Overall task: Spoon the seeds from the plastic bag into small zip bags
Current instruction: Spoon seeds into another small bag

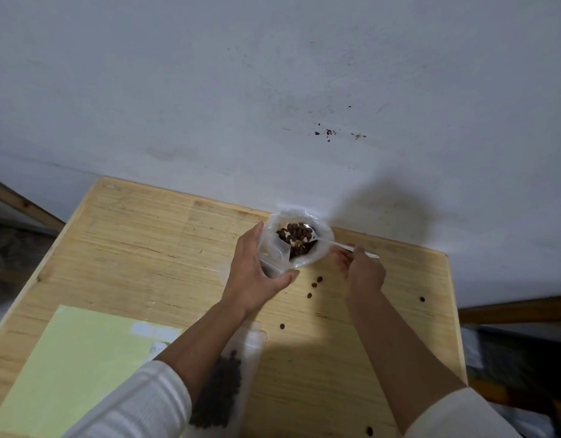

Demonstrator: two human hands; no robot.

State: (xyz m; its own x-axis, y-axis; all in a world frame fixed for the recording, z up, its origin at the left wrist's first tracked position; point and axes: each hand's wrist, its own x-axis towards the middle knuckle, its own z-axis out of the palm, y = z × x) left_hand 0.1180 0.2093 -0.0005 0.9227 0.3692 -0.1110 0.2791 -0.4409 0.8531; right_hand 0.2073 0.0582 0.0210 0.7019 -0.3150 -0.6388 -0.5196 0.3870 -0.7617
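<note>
A clear plastic bag (323, 251) of dark brown seeds (299, 250) stands open at the far edge of the wooden table (152, 245). My left hand (257, 273) grips a small clear zip bag (274, 259) against the plastic bag's left side. My right hand (363, 270) pinches the handle of a spoon (307, 233). Its bowl, heaped with seeds, hovers over the plastic bag's mouth. A filled small zip bag (222, 393) lies near me between my forearms.
Several loose seeds (314, 284) lie scattered on the table right of my left hand. A pale green sheet (67, 368) with white labels covers the near left. A grey wall (273, 90) rises just behind the table's far edge.
</note>
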